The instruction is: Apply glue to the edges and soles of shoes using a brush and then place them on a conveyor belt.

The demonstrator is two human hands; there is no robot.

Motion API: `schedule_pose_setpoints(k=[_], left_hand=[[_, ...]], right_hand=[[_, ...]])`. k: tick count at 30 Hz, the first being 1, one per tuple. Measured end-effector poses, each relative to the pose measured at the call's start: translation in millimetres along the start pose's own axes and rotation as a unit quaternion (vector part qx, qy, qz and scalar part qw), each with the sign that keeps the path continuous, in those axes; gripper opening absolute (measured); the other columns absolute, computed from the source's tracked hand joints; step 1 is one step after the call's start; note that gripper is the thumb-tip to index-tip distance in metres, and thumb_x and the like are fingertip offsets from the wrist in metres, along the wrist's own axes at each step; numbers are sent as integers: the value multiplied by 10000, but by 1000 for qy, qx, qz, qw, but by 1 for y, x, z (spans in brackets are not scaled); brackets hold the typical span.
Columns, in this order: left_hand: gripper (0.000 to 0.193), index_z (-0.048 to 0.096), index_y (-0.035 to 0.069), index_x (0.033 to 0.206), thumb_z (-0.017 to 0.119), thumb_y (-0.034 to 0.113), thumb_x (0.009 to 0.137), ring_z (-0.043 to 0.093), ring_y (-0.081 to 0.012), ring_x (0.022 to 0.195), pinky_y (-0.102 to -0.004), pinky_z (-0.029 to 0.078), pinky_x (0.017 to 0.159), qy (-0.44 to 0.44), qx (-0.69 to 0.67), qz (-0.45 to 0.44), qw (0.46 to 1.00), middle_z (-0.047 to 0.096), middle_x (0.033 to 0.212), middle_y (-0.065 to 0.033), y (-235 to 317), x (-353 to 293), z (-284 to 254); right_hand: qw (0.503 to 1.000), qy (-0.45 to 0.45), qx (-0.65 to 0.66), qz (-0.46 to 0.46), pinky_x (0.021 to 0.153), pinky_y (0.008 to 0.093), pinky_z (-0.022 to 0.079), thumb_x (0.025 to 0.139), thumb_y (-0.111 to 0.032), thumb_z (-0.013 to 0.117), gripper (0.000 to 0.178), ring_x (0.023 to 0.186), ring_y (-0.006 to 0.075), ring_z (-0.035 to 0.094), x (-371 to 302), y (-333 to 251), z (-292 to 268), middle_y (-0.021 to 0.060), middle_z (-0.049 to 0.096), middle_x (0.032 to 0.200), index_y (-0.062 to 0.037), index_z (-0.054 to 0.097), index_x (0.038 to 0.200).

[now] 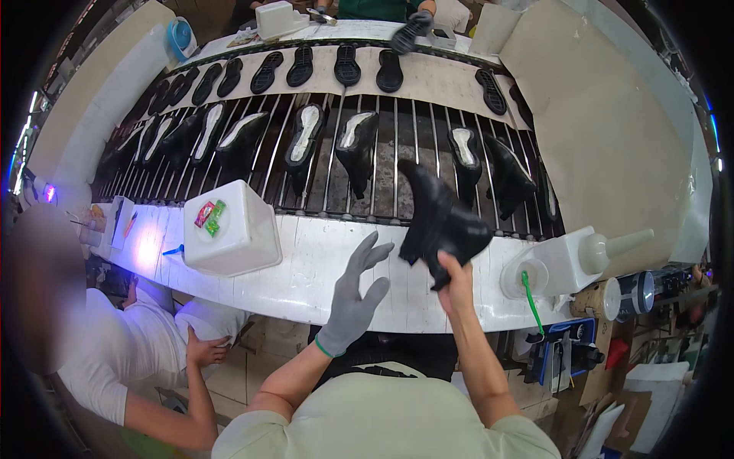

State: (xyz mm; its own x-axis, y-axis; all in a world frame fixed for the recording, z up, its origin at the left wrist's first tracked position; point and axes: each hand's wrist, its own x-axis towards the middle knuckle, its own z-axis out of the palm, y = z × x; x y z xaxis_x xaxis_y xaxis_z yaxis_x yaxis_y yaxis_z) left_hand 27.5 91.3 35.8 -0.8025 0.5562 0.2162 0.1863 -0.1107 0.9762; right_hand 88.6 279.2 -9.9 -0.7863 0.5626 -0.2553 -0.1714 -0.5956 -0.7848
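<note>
My right hand (456,284), bare, grips a black ankle boot (440,218) by its shaft, holding it over the white table edge and the conveyor bars. The boot is slightly blurred. In a grey glove with a green cuff, my left hand (357,287) is raised just left of the boot, fingers apart and nothing in them. Beyond, several black boots stand sole up on the bars; one with a pale sole area (465,149) is behind the held boot, and another (357,145) is further left. Black outsoles (347,65) lie in a row on the pale belt behind.
An upturned white container (229,229) with small red and green packets stands on the white table (306,294) at left. At right are a white tub (524,277) with a green-handled brush and a white jug (581,256). A person sits at left; across the conveyor, a gloved hand holds an outsole (410,32).
</note>
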Motion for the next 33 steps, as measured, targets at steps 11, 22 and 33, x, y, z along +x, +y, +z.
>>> schedule_pose_setpoints(k=[11, 22, 33], left_hand=[[430, 507, -11, 1289, 545, 116, 880, 618, -214, 1068, -353, 430, 972, -10, 23, -6, 1000, 668, 1123, -143, 3, -20, -6], [403, 541, -21, 1241, 541, 128, 866, 624, -225, 1063, -356, 428, 978, -3, 33, -18, 999, 680, 1088, -152, -6, 18, -9], [393, 538, -19, 1248, 544, 85, 869, 620, -206, 1069, -347, 432, 974, -4, 30, -15, 999, 674, 1104, -134, 11, 14, 23]], right_hand=[[886, -42, -458, -51, 791, 347, 486, 801, -116, 693, 410, 893, 212, 639, 263, 58, 5, 150, 680, 1005, 82, 589, 1145], [751, 294, -399, -437, 1039, 370, 353, 755, -114, 757, 668, 1202, 297, 484, 204, -93, -83, 185, 510, 1301, -2, 443, 1334], [737, 337, -493, -314, 892, 441, 448, 636, -145, 828, 609, 1075, 401, 546, 242, -94, -146, 209, 584, 1120, -173, 539, 1171]])
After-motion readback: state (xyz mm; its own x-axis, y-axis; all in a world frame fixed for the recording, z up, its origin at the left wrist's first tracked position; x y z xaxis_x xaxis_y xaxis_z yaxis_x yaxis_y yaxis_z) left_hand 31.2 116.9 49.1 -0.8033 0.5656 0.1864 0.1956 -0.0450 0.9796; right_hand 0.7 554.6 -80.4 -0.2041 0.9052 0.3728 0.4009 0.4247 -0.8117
